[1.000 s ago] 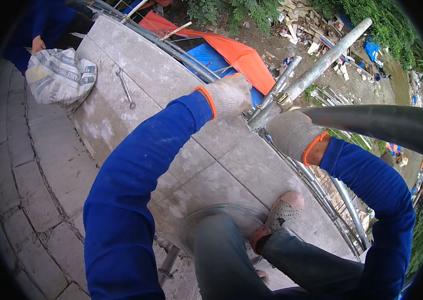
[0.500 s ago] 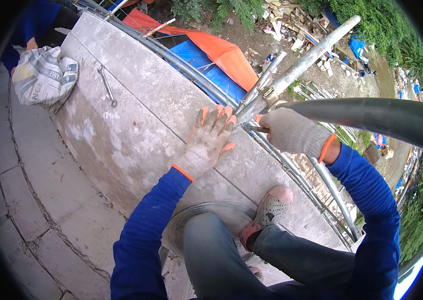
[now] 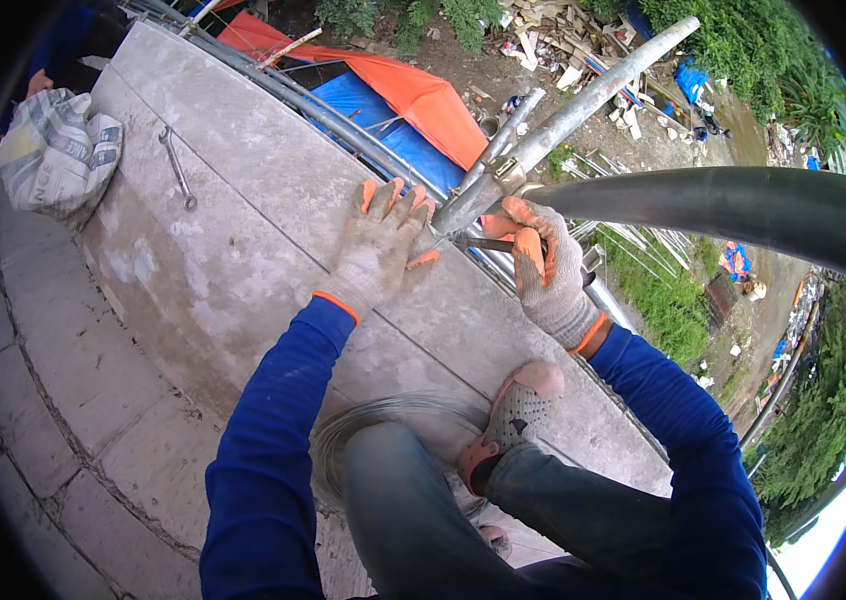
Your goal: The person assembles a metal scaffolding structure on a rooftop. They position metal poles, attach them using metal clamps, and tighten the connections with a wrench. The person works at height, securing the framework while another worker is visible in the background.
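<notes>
My left hand (image 3: 381, 232), in a grey work glove with orange fingertips, lies with fingers spread on the concrete ledge (image 3: 243, 150). Its fingertips are beside the lower end of a grey metal pipe (image 3: 563, 130) at the ledge's outer edge. My right hand (image 3: 551, 268), gloved alike, is closed around a dark metal rod-like tool (image 3: 489, 243) just below that pipe. The tool's far end meets the pipes, and its exact kind is hidden by the fingers. A clamp (image 3: 509, 174) sits on the pipe above.
A wrench (image 3: 179, 170) lies on the ledge at the left, near a white sack (image 3: 61, 160). Coiled wire (image 3: 403, 405) rests by my knee and shoe. A thick black pipe (image 3: 723, 205) crosses at right. Past the edge, scaffold pipes, tarps (image 3: 413, 90) and scattered debris lie far below.
My right hand has turned and dropped lower, with its fingers now showing around the tool. The view has shifted slightly; my left hand stays flat on the ledge.
</notes>
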A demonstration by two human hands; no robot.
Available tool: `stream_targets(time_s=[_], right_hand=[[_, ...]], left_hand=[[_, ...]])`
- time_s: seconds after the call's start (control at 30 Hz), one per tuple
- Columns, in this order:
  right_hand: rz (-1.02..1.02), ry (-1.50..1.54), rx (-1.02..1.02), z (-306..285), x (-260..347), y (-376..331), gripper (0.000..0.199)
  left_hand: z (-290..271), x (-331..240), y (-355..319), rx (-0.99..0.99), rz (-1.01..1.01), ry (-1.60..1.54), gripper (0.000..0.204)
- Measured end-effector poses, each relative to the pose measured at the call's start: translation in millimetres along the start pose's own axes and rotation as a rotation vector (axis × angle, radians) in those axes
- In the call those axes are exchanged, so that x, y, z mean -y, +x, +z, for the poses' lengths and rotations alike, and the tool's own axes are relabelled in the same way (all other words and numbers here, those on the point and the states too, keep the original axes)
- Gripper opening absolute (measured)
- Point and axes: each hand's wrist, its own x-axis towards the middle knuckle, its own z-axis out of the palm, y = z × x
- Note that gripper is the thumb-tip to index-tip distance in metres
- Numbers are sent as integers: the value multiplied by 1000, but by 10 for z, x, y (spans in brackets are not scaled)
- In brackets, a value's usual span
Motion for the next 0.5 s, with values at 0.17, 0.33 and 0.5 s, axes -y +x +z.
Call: stream_targets(time_s=[0.17,0.33,0.5], right_hand=[[-44,350,302,-25,-100,222,35],[-584,-351,23,739,184,922,32],[-269,-766,98,1160,-98,1803,21]], left_hand=[[64,20,8,-8,-3,33,70],[-77,-42,32,159,-34,109,71],[147,42,40,-162,41,-43,70]])
